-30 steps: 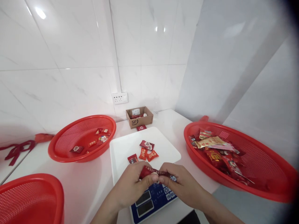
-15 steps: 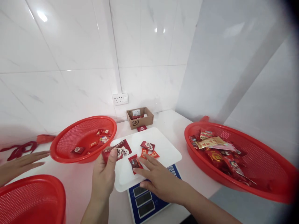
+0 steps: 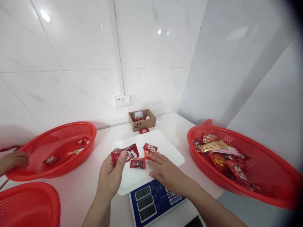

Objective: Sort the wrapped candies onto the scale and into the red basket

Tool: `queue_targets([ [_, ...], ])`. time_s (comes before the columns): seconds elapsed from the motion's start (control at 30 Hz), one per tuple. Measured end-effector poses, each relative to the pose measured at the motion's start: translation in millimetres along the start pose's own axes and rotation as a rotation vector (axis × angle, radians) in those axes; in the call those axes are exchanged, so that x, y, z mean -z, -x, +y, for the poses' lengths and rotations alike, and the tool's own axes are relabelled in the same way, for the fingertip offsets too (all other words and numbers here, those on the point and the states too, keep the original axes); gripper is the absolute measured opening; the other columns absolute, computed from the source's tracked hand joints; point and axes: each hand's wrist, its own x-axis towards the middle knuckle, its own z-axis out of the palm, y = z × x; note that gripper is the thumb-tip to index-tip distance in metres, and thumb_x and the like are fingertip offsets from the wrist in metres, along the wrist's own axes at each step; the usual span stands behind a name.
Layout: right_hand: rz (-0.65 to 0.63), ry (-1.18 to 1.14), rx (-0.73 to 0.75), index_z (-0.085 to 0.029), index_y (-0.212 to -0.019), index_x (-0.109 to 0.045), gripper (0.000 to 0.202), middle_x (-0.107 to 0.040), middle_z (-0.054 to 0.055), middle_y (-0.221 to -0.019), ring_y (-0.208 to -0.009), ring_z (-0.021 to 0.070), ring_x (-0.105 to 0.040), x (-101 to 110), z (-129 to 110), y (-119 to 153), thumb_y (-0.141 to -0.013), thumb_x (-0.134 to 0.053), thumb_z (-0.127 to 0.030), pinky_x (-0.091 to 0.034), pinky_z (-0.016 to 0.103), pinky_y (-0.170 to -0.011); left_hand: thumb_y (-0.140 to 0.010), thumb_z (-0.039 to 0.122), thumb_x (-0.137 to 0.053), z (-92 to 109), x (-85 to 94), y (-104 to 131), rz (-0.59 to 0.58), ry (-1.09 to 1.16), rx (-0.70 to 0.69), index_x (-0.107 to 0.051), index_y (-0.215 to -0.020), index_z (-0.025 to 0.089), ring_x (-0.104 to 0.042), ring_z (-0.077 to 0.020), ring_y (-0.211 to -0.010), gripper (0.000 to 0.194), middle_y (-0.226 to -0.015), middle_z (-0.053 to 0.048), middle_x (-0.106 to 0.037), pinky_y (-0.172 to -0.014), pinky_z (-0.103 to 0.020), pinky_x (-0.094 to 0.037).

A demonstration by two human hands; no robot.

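Observation:
Between thumb and fingers, my left hand (image 3: 110, 176) holds a dark red packet (image 3: 126, 153) marked "SWEET SUGAR" over the left part of a white weighing tray (image 3: 132, 176). My right hand (image 3: 165, 171) has its fingers apart, with fingertips at an orange-red wrapped candy (image 3: 148, 154). A small dark red candy (image 3: 138, 163) lies just left of those fingertips, and a red candy with a white label (image 3: 150, 147) lies behind them. The tray sits on a blue scale (image 3: 158, 201) with three displays.
A red basket of mixed packets (image 3: 267, 192) is on the right. Another person's hand (image 3: 16, 161) grips a red basket (image 3: 87, 126) on the left; a further red basket (image 3: 55, 201) is at lower left. Behind the tray stands a cardboard box (image 3: 145, 123).
The other person's hand has taken hold of the back left basket, which has moved left. My left hand and its packet have shifted right. The small dark candy has turned sideways.

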Motion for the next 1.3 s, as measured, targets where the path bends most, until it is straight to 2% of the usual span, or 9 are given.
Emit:
queue_targets([
  [0.17,0.076,-0.114,-0.007,-0.016,-0.13,-0.052,0.042,-0.045,0.011,-0.14,-0.136,0.0268,-0.026,1.9,6.9,1.5,-0.091,-0.049,-0.031,-0.025,0.048,-0.111,-0.082,0.058,-0.05,-11.0,-0.7,-8.7,-0.171,-0.133,0.007,-0.063,-0.074,0.019,-0.064,-0.0221,-0.073,0.042,-0.073,-0.003,-0.069,-0.063,-0.03,-0.05],
  [0.3,0.249,-0.476,-0.062,-0.023,-0.137,-0.038,0.048,-0.051,0.01,-0.134,-0.124,0.0234,-0.045,5.2,4.0,6.0,-0.091,-0.048,-0.034,-0.035,0.046,-0.104,-0.09,0.046,-0.043,-17.7,-6.7,-9.6,-0.436,-0.203,-0.074,-0.064,-0.089,0.02,-0.062,-0.0205,-0.08,0.033,-0.084,-0.004,-0.068,-0.073,-0.031,-0.048],
  [0.37,0.269,-0.682,-0.003,-0.026,-0.138,-0.033,0.05,-0.059,0.007,-0.121,-0.111,0.0196,-0.056,5.9,1.9,8.3,-0.091,-0.048,-0.032,-0.042,0.041,-0.098,-0.091,0.041,-0.043,-19.5,-11.2,-7.4,-0.586,-0.242,-0.131,-0.065,-0.09,0.021,-0.061,-0.0201,-0.083,0.03,-0.088,-0.004,-0.067,-0.076,-0.03,-0.046],
  [0.47,0.259,-0.789,0.016,-0.026,-0.128,-0.044,0.04,-0.065,0.002,-0.1,-0.091,0.0168,-0.062,3.7,1.5,10.0,-0.088,-0.049,-0.024,-0.049,0.034,-0.084,-0.092,0.039,-0.042,-23.7,-17.4,-5.3,-0.692,-0.37,-0.196,-0.065,-0.081,0.021,-0.058,-0.0201,-0.082,0.031,-0.083,-0.004,-0.065,-0.074,-0.03,-0.045],
  [0.6,0.298,-0.71,-0.074,-0.024,-0.108,-0.055,0.024,-0.066,0.0,-0.097,-0.089,0.0172,-0.061,-1.0,5.6,8.6,-0.086,-0.048,-0.021,-0.047,0.031,-0.079,-0.091,0.037,-0.042,-33.5,-20.4,-8.8,-0.609,-0.601,-0.213,-0.061,-0.078,0.02,-0.055,-0.02,-0.08,0.029,-0.08,-0.002,-0.061,-0.071,-0.032,-0.044],
  [0.73,0.335,-0.561,-0.162,-0.023,-0.092,-0.06,0.016,-0.066,0.0,-0.086,-0.077,0.0167,-0.06,-1.6,9.3,7.4,-0.086,-0.045,-0.02,-0.046,0.029,-0.071,-0.089,0.028,-0.047,-41.8,-17.6,-12.6,-0.577,-0.704,-0.274,-0.063,-0.092,0.022,-0.053,-0.0222,-0.094,0.018,-0.094,-0.004,-0.061,-0.082,-0.036,-0.044],
  [0.9,0.239,-0.263,-0.214,-0.025,-0.093,-0.066,0.02,-0.065,0.001,-0.091,-0.081,0.0187,-0.059,0.3,7.7,8.3,-0.088,-0.047,-0.025,-0.042,0.03,-0.07,-0.085,0.008,-0.04,-49.8,-16.9,-14.1,-0.683,-0.826,-0.337,-0.065,-0.109,0.027,-0.052,-0.023,-0.102,0.04,-0.105,-0.006,-0.06,-0.087,-0.038,-0.045],
  [1.1,0.207,-0.154,-0.176,-0.026,-0.1,-0.069,0.021,-0.063,0.003,-0.097,-0.088,0.0188,-0.06,4.1,3.4,12.6,-0.088,-0.051,-0.028,-0.044,0.029,-0.074,-0.088,0.011,-0.034,-62.4,-21.1,-18.7,-0.582,-0.902,-0.334,-0.064,-0.111,0.023,-0.052,-0.0245,-0.11,0.039,-0.117,-0.009,-0.059,-0.092,-0.039,-0.046],
  [1.3,0.342,-0.027,-0.302,-0.023,-0.111,-0.063,0.027,-0.064,0.006,-0.106,-0.092,0.0201,-0.061,46.8,44.3,40.6,-0.09,-0.047,-0.03,-0.046,0.029,-0.078,-0.089,0.021,-0.037,-67.9,-16.7,-24.3,-0.525,-0.842,-0.424,-0.065,-0.108,0.023,-0.053,-0.0256,-0.116,0.034,-0.124,-0.009,-0.059,-0.096,-0.044,-0.046],
])
